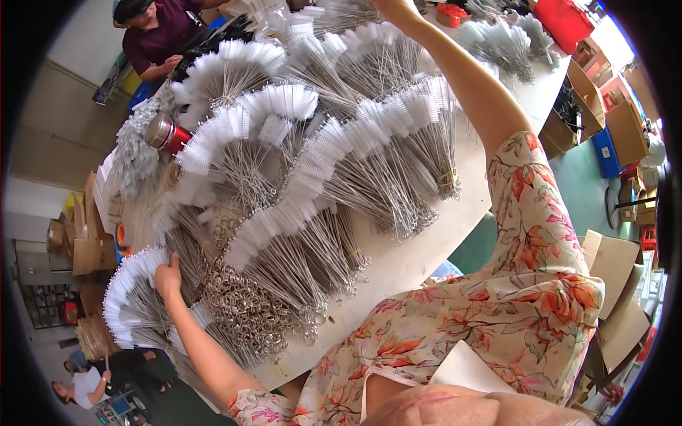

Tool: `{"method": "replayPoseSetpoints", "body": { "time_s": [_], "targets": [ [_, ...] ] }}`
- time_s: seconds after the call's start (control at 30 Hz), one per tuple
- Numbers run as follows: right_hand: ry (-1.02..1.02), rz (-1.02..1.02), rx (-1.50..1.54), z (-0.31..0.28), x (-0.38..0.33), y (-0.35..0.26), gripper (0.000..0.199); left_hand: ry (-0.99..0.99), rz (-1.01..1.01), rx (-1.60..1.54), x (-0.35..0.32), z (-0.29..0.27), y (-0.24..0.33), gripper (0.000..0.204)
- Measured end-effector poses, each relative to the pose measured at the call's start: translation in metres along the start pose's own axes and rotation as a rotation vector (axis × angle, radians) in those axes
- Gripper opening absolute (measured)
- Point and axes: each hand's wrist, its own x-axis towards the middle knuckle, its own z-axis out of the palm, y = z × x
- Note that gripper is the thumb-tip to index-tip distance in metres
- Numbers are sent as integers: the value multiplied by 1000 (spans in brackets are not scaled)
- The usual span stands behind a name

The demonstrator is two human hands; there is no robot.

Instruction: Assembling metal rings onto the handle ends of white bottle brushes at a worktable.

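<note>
My left hand (168,277) lies at the left side of the table against a fan of wire-stemmed cleaning brushes (135,295) with white bristle heads. Its thumb stands apart from the fingers, which are partly hidden, and nothing shows lifted in it. Stretched far across the table, my right hand (393,10) is near more brushes (369,50); the top edge cuts it off, so its grip cannot be made out. Between my arms, several brush bundles (383,170) lie with looped wire ends toward me. Beside my left forearm is a heap of metal rings (249,309).
A red flask (167,135) with a steel lid lies among the brushes. Grey-white brushes (497,46) and a red bag (563,25) occupy the far right. A person in a maroon shirt (160,35) works across the table (398,273). Cardboard boxes (625,131) stand at right.
</note>
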Motion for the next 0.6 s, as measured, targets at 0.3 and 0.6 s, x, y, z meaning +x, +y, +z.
{"method": "replayPoseSetpoints", "body": {
  "time_s": [0.3, 0.6],
  "targets": [
    [-408, 196, -636, 27, 6, 77, 40, 260, 222, -280, -14, 18, 16, 35],
    [-438, -6, 30, 18, -1, 141, 18, 479, 13, -589, -11, 52, 7, 29]
  ]
}}
